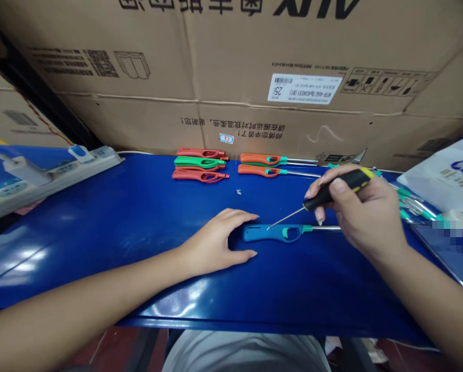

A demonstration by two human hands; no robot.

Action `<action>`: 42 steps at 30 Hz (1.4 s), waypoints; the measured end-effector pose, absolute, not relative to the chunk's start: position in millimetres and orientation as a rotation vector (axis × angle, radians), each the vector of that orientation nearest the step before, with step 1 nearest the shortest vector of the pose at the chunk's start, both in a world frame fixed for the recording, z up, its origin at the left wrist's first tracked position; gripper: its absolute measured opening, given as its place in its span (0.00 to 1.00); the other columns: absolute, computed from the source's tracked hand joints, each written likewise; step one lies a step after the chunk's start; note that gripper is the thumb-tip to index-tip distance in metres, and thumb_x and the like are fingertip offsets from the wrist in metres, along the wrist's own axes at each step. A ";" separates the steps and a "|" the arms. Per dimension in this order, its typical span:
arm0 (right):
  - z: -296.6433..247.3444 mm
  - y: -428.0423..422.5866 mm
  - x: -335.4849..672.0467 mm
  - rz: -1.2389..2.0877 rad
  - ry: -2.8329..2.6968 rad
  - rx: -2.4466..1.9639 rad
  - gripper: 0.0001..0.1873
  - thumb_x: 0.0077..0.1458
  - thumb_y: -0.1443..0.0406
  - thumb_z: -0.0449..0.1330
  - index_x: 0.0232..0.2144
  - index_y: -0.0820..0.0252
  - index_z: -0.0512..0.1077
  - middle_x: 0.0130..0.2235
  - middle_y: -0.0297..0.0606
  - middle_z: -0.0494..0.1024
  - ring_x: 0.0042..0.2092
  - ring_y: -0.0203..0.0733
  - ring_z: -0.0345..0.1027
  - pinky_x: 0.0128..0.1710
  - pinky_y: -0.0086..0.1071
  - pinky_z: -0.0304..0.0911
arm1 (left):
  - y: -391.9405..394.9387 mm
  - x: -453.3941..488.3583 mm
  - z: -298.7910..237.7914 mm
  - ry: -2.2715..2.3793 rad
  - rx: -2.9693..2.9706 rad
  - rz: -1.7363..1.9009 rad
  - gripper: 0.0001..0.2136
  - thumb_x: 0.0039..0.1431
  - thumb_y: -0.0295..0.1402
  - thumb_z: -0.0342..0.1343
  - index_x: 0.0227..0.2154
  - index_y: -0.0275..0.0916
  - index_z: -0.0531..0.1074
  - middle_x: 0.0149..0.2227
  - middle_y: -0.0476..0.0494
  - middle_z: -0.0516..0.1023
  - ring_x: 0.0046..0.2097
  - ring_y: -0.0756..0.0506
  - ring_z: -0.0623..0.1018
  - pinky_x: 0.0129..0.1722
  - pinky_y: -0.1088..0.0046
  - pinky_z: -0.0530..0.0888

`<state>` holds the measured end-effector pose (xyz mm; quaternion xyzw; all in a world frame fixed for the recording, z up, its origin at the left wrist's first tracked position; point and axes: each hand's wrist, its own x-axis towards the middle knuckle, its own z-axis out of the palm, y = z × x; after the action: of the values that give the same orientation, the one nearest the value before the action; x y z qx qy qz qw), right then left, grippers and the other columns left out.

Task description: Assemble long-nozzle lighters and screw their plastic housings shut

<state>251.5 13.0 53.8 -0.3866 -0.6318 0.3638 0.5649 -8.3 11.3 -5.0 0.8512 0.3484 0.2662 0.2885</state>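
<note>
My right hand [365, 214] grips screwdriver [340, 187], tip on blue lighter [272, 233]. Left hand [218, 242] open, fingers curved round lighter's end. I judge it mid-work. Other lighters [200, 166] lie beyond it.

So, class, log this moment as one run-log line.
left hand: open on table, beside blue lighter | right hand: holds screwdriver, tip on blue lighter | behind: more lighters

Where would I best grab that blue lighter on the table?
Probably its thick handle end, coming from the left: the lighter lies flat, that end is bare beside the left hand, while the right hand and screwdriver crowd the thin metal tube.
</note>
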 end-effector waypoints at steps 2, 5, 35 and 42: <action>67.5 19.0 247.1 0.854 -1.468 -0.957 0.09 0.60 0.56 0.65 0.37 0.53 0.74 0.31 0.36 0.79 0.24 0.37 0.70 0.17 0.31 0.65 | 11.4 -8.0 -6.2 0.923 2.262 0.726 0.27 0.55 0.33 0.67 0.57 0.42 0.70 0.56 0.38 0.76 0.57 0.38 0.74 0.59 0.56 0.71; 83.8 25.4 238.1 0.989 -1.478 -1.020 0.13 0.56 0.56 0.67 0.40 0.52 0.71 0.29 0.34 0.78 0.20 0.34 0.64 0.13 0.29 0.62 | 11.9 -8.2 -7.8 0.918 2.249 0.748 0.24 0.57 0.29 0.64 0.57 0.42 0.71 0.55 0.39 0.77 0.56 0.39 0.76 0.58 0.57 0.72; 42.1 -2.1 213.0 0.786 -1.538 -0.874 0.25 0.62 0.60 0.63 0.57 0.37 0.60 0.38 0.34 0.76 0.23 0.34 0.68 0.19 0.33 0.66 | 5.5 -3.2 -0.3 0.845 2.099 1.036 0.04 0.60 0.30 0.64 0.37 0.40 0.83 0.42 0.43 0.83 0.44 0.46 0.82 0.48 0.69 0.77; 35.7 -0.3 214.3 0.687 -1.717 -0.727 0.29 0.63 0.61 0.62 0.62 0.39 0.59 0.39 0.36 0.78 0.34 0.42 0.76 0.25 0.34 0.73 | 6.2 -4.5 -3.2 0.800 2.150 1.009 0.03 0.60 0.29 0.64 0.36 0.39 0.82 0.42 0.43 0.83 0.44 0.46 0.81 0.49 0.68 0.76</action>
<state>214.3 -0.3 35.7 -0.3065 -0.7240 0.2895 0.5460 -4.5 6.2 -3.2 0.8149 0.3034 0.3826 0.3124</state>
